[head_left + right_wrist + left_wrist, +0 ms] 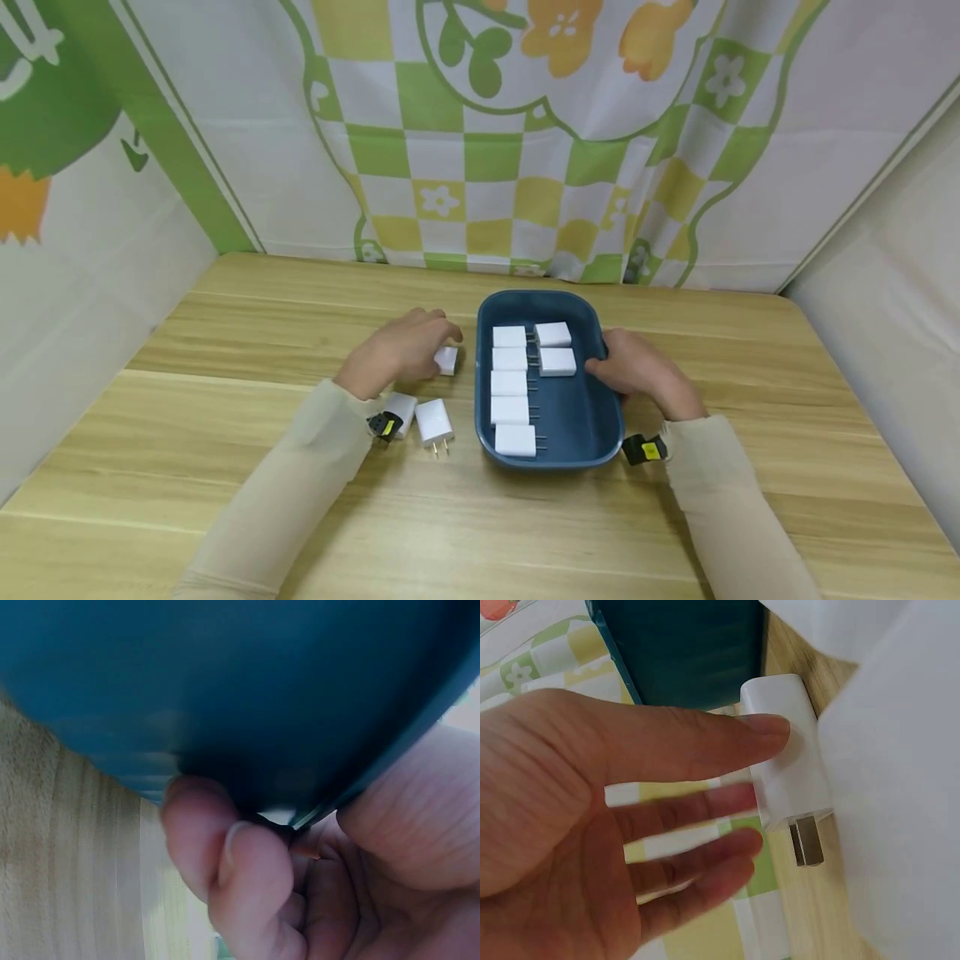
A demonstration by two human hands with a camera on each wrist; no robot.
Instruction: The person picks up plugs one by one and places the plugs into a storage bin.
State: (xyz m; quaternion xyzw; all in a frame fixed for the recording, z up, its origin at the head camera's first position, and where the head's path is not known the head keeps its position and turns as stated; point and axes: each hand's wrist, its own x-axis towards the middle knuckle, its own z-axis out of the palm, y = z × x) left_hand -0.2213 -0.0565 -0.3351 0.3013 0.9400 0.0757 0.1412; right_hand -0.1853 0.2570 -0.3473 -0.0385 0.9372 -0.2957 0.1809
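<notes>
My left hand (408, 346) is at a white charger plug (447, 360) lying on the table left of a dark blue plastic bin (553, 462). In the left wrist view the thumb overlaps the side of this charger plug (787, 750), and the fairly straight fingers (697, 814) extend beside it. A metal connector sticks out of its end. My right hand (641, 371) grips the bin's right wall, thumb over the rim inside and curled fingers (255, 877) against the outside. Inside the bin, several white charger plugs (510, 383) form a left column, prongs pointing right; two more (557, 362) sit top right.
Two more white charger plugs, one with gold prongs (434, 421) and one partly behind the left wrist (401, 410), lie on the wooden table (225, 442) near the bin's lower left. A patterned curtain (487, 167) hangs behind the table's far edge.
</notes>
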